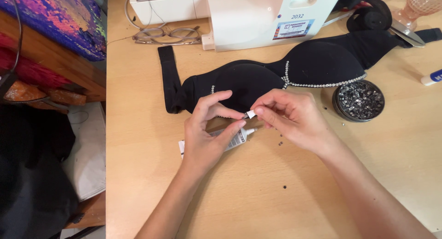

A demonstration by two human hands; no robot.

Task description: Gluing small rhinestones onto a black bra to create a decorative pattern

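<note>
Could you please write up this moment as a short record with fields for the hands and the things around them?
Left hand: holds a small glue tube against the palm
Right hand: pinches the white cap at its fingertips
Garment: black bra lying flat, rhinestone trim along the right cup
Container: round tin of rhinestones, beside the right cup
Behind: white sewing machine, eyeglasses
Surface: wooden table, a few loose stones

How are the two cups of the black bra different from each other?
The right cup has a shiny rhinestone row along its whole lower edge and up its inner edge. The left cup has only a short bit of stones near its outer side. The left cup is partly hidden behind the left hand and right hand; the right cup lies in plain view. Both are black and padded.
</note>
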